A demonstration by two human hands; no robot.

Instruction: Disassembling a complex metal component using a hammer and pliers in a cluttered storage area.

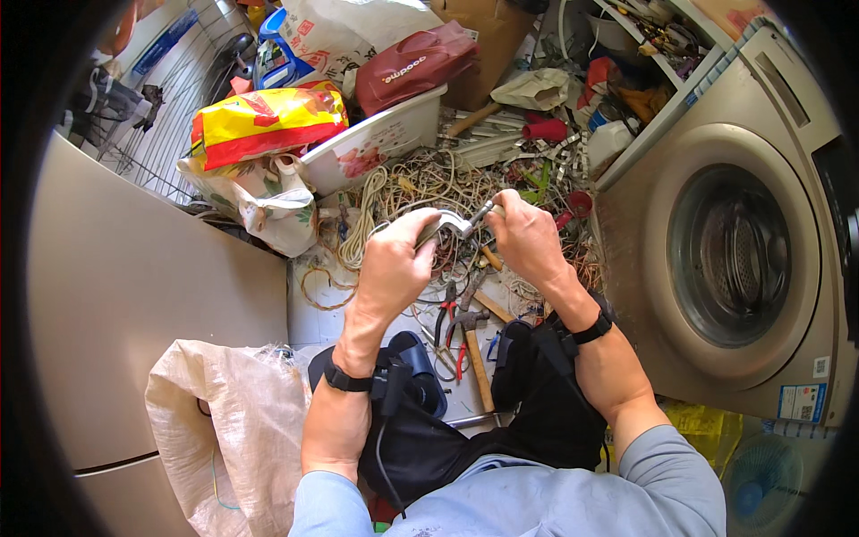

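Note:
Both of my hands are raised over a heap of tangled cables and scraps (420, 183). My left hand (398, 259) is closed around a part with a white, hook-shaped end (455, 222); its body is partly hidden by the fingers. My right hand (530, 240) pinches a short grey rod (481, 213), whose lower tip meets or overlaps the white end; I cannot tell if they are one piece. Below the hands, on the pale floor, lie a hammer (479, 362) with a wooden handle and red-handled pliers (445, 313). Another wooden handle (496, 307) lies just beyond.
A washing machine (617, 295) stands at the right, a smooth metallic cabinet (179, 286) at the left. Near my left leg sags a woven sack (233, 403). Bags and a white bin (385, 143) stand at the back left; a cluttered shelf (707, 67) is at the back right.

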